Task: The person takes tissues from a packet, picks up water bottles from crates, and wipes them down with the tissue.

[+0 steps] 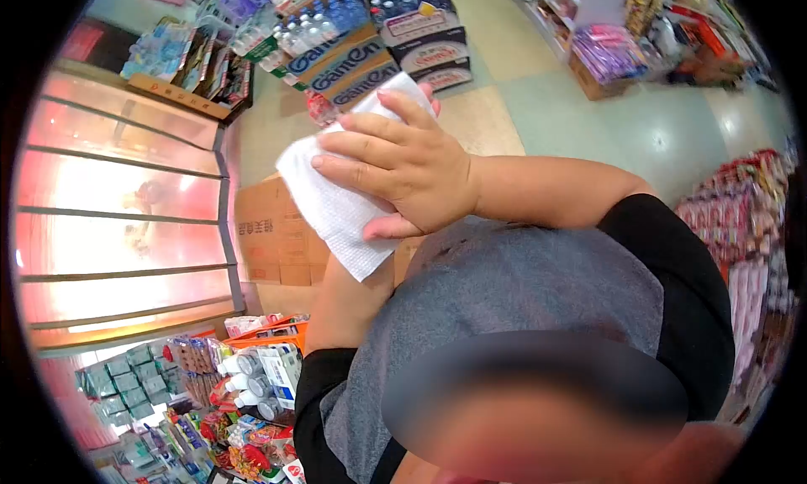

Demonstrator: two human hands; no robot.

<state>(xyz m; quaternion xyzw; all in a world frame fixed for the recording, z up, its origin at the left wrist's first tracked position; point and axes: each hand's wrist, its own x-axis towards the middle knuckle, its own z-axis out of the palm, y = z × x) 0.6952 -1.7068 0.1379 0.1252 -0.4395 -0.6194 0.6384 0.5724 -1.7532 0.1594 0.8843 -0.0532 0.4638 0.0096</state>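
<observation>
A white textured cloth or paper towel is spread between my two hands, in front of my chest. My right hand lies on top of it, back of the hand up, fingers pointing left and thumb towards my body, pressing it from above. From the lower left my left forearm rises under the cloth. My left hand is mostly hidden beneath the cloth and my right hand; only a few fingertips show past the upper edge, and the cloth rests against it.
Bottle packs in printed cartons stand ahead. Brown cardboard is on the floor by a translucent pinkish panel at left. Packaged goods fill the lower left; shelves of wares line the right, with a box of purple packets farther up.
</observation>
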